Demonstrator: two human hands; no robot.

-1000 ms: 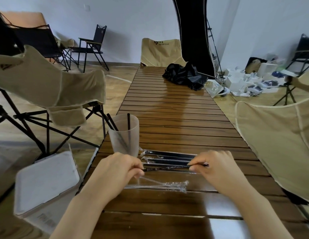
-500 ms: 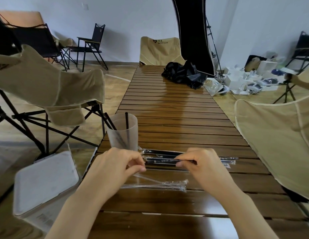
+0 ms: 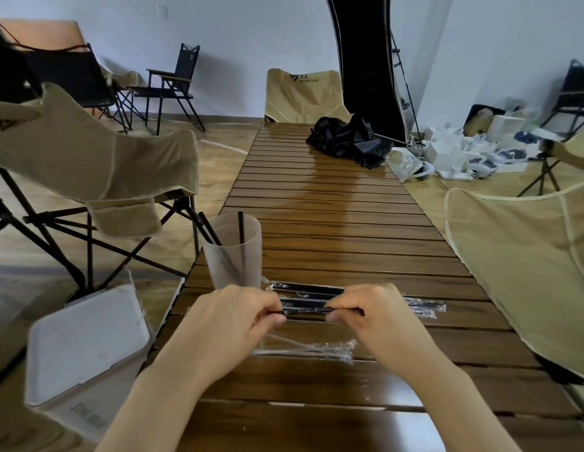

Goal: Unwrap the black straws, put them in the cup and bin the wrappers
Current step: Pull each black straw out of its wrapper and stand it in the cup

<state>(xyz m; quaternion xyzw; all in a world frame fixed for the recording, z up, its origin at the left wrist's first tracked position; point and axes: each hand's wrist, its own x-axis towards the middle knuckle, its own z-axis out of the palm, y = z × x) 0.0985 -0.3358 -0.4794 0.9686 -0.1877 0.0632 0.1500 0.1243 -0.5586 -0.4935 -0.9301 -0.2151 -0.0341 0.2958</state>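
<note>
Hands: our left hand [image 3: 233, 324] and right hand [image 3: 370, 316] pinch one wrapped straw [image 3: 308, 310]; tugging unevenly could bend it, or knock the cup [image 3: 233, 256] just beyond.

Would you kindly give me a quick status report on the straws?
Left hand and right hand each pinch one wrapped straw. Two straws in cup. Empty wrappers still on table. Nothing in the way.

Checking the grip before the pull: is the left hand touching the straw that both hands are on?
Touching. The head view shows the left hand pinching one end of the wrapped straw.
</note>
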